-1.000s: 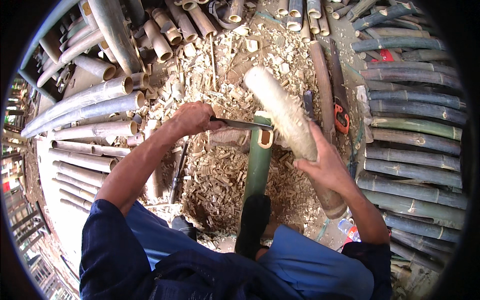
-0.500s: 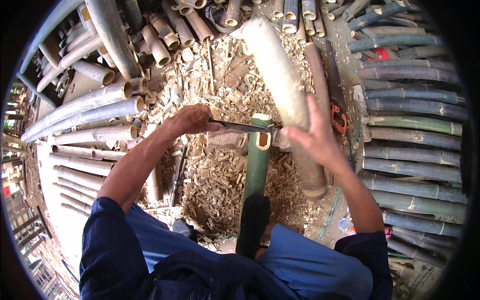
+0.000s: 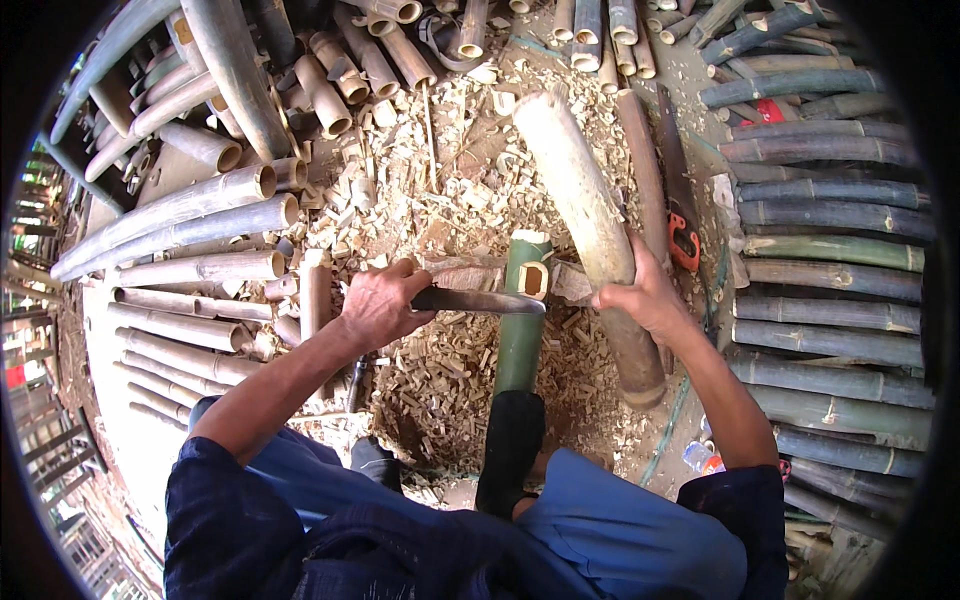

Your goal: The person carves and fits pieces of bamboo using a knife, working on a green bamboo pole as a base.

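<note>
My left hand is closed round the handle end of a dark knife. Its blade points right, and the tip lies across a green bamboo pole, just on the near side of a roughly rectangular hole cut in the wall. My right hand grips a thick wooden club, pale at its far end and brown at the near end. The club slants beside the pole, apart from the knife. A foot in black footwear rests over the pole's near end.
Wood chips cover the ground. A wooden block lies crosswise under the pole's far part. Beyond the club are a brown pole and a saw with an orange handle. Bamboo poles line the right; cut bamboo lengths lie left.
The knife has come nearer to me, from the hole's far part to its near edge. The club's far end has swung down and nearer, and my right fingers have wrapped round it.
</note>
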{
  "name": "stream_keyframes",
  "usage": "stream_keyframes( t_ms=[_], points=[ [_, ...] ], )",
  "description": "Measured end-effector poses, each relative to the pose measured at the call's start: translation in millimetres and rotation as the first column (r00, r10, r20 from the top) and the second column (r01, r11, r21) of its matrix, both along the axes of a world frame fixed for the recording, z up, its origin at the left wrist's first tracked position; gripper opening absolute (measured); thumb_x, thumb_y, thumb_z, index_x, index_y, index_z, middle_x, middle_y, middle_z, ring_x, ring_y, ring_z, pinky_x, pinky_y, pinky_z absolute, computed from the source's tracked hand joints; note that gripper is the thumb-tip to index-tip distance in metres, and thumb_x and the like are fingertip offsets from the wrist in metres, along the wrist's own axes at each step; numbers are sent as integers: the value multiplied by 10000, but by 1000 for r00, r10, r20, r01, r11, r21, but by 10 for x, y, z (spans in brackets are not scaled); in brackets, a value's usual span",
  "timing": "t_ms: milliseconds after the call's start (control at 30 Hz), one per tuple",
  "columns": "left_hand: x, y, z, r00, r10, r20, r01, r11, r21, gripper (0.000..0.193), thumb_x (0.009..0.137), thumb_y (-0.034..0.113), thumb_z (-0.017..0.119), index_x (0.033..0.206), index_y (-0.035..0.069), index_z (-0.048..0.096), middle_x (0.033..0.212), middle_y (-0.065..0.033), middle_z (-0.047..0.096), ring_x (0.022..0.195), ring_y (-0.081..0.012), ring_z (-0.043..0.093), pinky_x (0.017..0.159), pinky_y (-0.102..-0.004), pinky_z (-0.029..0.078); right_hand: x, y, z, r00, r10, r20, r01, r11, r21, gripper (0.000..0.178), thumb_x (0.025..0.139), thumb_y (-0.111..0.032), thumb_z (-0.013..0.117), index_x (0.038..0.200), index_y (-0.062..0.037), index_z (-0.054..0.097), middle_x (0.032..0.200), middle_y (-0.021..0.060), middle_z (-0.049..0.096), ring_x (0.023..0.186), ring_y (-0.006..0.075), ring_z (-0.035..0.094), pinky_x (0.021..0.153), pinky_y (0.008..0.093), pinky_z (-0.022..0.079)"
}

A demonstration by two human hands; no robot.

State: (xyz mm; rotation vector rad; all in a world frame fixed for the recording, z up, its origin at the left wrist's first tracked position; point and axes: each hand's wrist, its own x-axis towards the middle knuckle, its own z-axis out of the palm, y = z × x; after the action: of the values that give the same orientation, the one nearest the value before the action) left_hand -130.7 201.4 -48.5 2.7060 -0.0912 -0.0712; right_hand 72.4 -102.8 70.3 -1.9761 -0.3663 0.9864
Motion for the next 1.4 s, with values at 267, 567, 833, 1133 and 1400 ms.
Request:
stream_keyframes(
  t_ms=[267,567,833,1133,1400],
  points=[
    [109,-5,35,905,47,-423,12,990,137,274,921,333,720,1001,76,673,885,-93,693,719,-263,696,645,-440,592,-157,139,191,881,400,253,-274,867,-417,865,705,-277,881,1427,-49,465,1277,244,632,1205,347,632,1015,424,505],
    [249,-13,95,838,50,-544,30,990,138,144,968,83,523,1032,37,643,876,-141,697,687,-259,702,591,-442,587,92,-68,-209,-59,854,517,-592,387,-707,891,648,-338,930,1394,-112,499,1128,103,607,983,279,651,849,428,547],
    [182,-14,1,890,10,-455,62,988,143,211,988,62,493,1155,4,607,994,-163,671,714,-253,707,560,-423,599,50,-97,-293,-165,812,559,-584,376,-719,853,635,-329,924,1348,-97,518,1057,78,596,928,231,640,772,382,539],
    [143,-16,-45,920,-16,-392,89,982,169,256,984,78,512,1221,8,580,1042,-175,653,726,-283,721,573,-425,605,42,-88,-251,-166,848,503,-487,373,-790,839,651,-367,928,1321,-73,517,1043,68,603,929,221,636,737,379,525],
    [140,0,-108,940,-9,-341,74,982,176,249,1001,84,489,1224,19,580,989,-163,669,723,-280,721,606,-414,608,-7,-33,-309,-260,741,619,-644,345,-683,745,731,-347,896,1327,-80,537,1017,97,593,950,250,639,744,408,559]
  ],
)
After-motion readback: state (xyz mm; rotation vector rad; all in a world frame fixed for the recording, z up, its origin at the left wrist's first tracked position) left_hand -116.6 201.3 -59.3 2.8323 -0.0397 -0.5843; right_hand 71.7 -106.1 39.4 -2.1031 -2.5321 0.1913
